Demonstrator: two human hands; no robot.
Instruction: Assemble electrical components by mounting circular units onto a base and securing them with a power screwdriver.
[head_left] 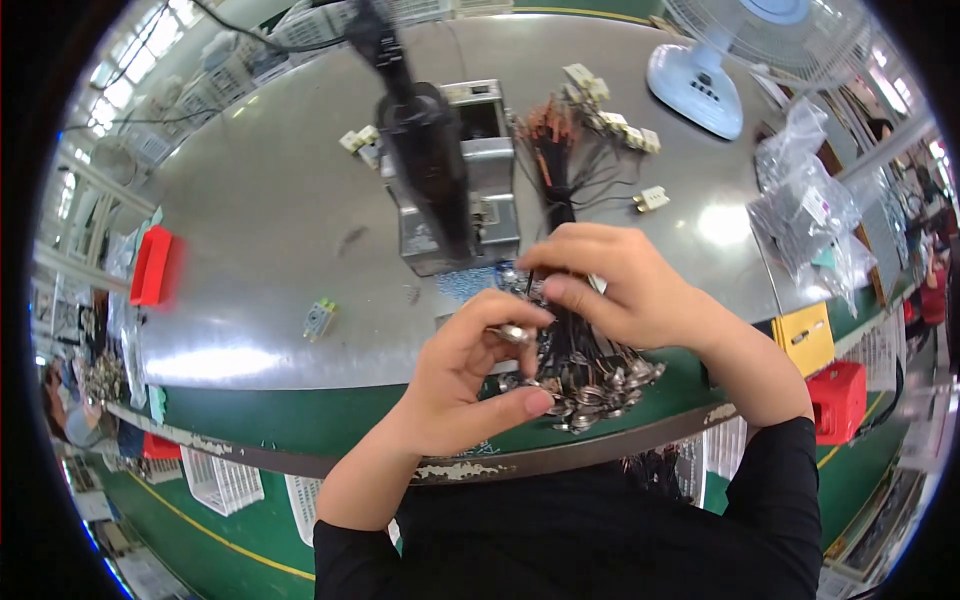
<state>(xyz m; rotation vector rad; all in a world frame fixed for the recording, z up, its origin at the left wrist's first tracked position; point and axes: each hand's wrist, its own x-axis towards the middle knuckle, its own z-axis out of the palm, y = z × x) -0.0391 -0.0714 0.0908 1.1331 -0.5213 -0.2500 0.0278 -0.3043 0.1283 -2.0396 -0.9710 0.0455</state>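
Observation:
My left hand [462,372] is curled by the table's front edge, with a small shiny round metal part [513,334] among its fingers. My right hand [615,283] bends in from the right, thumb and fingertips close together around what looks like a thin dark wire. Under and between both hands lies a bundle of black wires [556,180], with orange ends [552,125] at the far side. At its near end is a cluster of silvery metal parts [590,395]. A pile of tiny bluish pieces [468,284] lies beyond my left fingers, partly hidden.
A metal bench device [495,165] with a dark upright part [425,150] stands ahead. White connector blocks [651,199] lie right of it, a greenish block [320,318] left. A red bin [152,266], a blue-white fan [695,90] and plastic bags [805,200] flank the table [250,230].

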